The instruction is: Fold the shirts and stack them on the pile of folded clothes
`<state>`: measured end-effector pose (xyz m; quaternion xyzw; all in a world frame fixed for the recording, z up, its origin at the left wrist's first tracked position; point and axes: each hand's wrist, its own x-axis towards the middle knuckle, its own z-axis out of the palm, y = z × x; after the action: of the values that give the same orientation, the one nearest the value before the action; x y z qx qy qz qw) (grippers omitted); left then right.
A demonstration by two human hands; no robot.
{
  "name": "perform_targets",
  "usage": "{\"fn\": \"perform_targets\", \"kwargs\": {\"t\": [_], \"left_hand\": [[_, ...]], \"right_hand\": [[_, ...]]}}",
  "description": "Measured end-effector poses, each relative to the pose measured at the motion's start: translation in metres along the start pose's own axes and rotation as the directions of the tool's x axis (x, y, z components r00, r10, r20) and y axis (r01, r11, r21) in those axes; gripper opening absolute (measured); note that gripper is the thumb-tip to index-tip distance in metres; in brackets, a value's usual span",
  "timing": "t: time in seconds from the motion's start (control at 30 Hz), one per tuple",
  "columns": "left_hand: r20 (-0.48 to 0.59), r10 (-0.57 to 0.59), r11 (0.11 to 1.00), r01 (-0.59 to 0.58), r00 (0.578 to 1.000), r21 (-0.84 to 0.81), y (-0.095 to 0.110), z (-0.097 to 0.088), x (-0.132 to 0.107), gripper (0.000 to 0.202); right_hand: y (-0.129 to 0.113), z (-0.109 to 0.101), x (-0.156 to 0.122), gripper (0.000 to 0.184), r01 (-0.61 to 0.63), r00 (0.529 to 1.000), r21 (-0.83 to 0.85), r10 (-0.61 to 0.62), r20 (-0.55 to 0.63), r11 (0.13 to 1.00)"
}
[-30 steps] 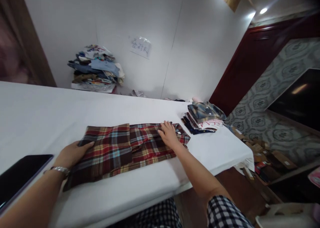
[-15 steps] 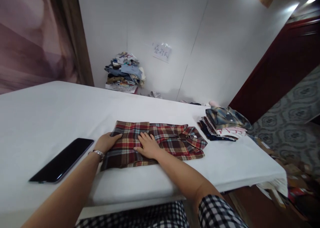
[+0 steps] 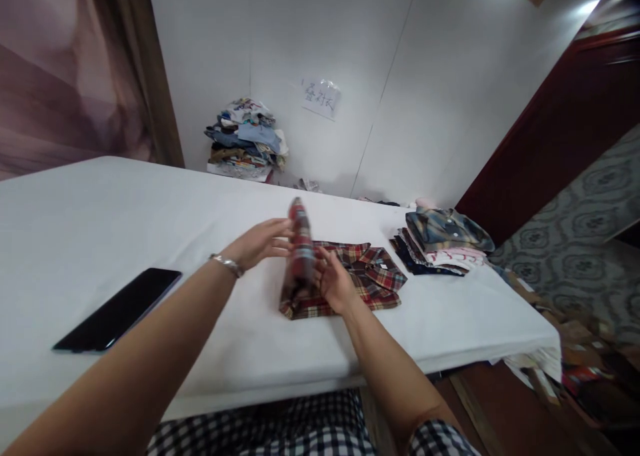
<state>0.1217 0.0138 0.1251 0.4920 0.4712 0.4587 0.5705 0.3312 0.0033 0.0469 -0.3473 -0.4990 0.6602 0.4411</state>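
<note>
A red, brown and cream plaid shirt point(image 3: 367, 283) lies folded on the white table, its collar to the right. Its left part stands up as a flap, blurred by motion. On the flap's left side is my left hand point(image 3: 260, 244), a bracelet at the wrist; its fingers are stretched out and spread, tips against the cloth. My right hand point(image 3: 336, 284) is on the other side, over the shirt's middle. Its fingers curl against the flap's lower part, partly hidden by the cloth.
A black phone point(image 3: 117, 309) lies on the white table point(image 3: 215, 369) at left. At right is a stack of folded shirts point(image 3: 445, 236). A tall clothes pile point(image 3: 247, 139) stands behind the table by the wall, near a handwritten sign point(image 3: 321, 99).
The shirt's left part, flat under both hands before, has been lifted and swung right into an upright flap. Both hands have moved right with it, the left also rising off the table.
</note>
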Motion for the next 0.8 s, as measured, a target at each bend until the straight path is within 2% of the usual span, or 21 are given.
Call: {"fn": "perform_targets", "kwargs": {"t": [0.03, 0.07, 0.13, 0.2, 0.3, 0.37, 0.43, 0.53, 0.6, 0.67, 0.8], "left_hand": [[0.047, 0.009, 1.0, -0.009, 0.999, 0.013, 0.001, 0.014, 0.004, 0.056], [0.049, 0.01, 0.998, -0.012, 0.999, 0.055, -0.002, 0.025, 0.009, 0.058], [-0.08, 0.03, 0.963, -0.008, 0.996, 0.27, -0.021, 0.037, 0.016, 0.058], [-0.188, 0.068, 0.881, 0.03, 0.98, 0.472, -0.05, 0.041, 0.022, 0.056], [-0.191, 0.076, 0.804, 0.053, 0.979, 0.592, -0.089, 0.04, 0.024, 0.058], [-0.195, 0.068, 0.784, 0.068, 0.979, 0.617, -0.102, 0.039, 0.023, 0.064], [-0.238, 0.034, 0.787, 0.121, 0.971, 0.605, -0.105, 0.04, 0.025, 0.069], [-0.323, -0.058, 0.866, 0.209, 0.945, 0.455, -0.1, 0.042, 0.032, 0.077], [-0.343, -0.093, 0.904, 0.223, 0.935, 0.364, -0.096, 0.044, 0.038, 0.075], [-0.366, -0.092, 0.918, 0.222, 0.926, 0.33, -0.093, 0.043, 0.041, 0.068], [-0.388, 0.006, 0.925, 0.143, 0.922, 0.353, -0.093, 0.033, 0.028, 0.067]], "right_hand": [[-0.001, -0.01, -0.002, 0.073, -0.026, 0.999, -0.018, 0.025, -0.043, 1.0], [-0.001, -0.02, -0.004, 0.076, -0.058, 0.995, -0.044, 0.054, -0.086, 0.997], [0.002, -0.04, -0.01, 0.08, -0.127, 0.983, -0.076, 0.115, -0.146, 0.989], [0.005, -0.055, -0.017, 0.079, -0.165, 0.974, -0.042, 0.156, -0.164, 0.985], [0.008, -0.069, -0.023, 0.065, -0.154, 0.974, 0.075, 0.164, -0.154, 0.985], [0.008, -0.075, -0.024, 0.05, -0.114, 0.975, 0.113, 0.133, -0.178, 0.987], [0.008, -0.08, -0.021, 0.047, -0.095, 0.969, 0.096, 0.114, -0.22, 0.991], [0.009, -0.082, -0.014, 0.052, -0.113, 0.959, 0.071, 0.127, -0.253, 0.991], [0.01, -0.078, -0.009, 0.054, -0.102, 0.963, 0.083, 0.119, -0.24, 0.991], [0.012, -0.071, -0.006, 0.056, -0.084, 0.969, 0.099, 0.104, -0.222, 0.992], [0.02, -0.063, -0.005, 0.068, -0.091, 0.963, 0.05, 0.101, -0.25, 0.995]]}}
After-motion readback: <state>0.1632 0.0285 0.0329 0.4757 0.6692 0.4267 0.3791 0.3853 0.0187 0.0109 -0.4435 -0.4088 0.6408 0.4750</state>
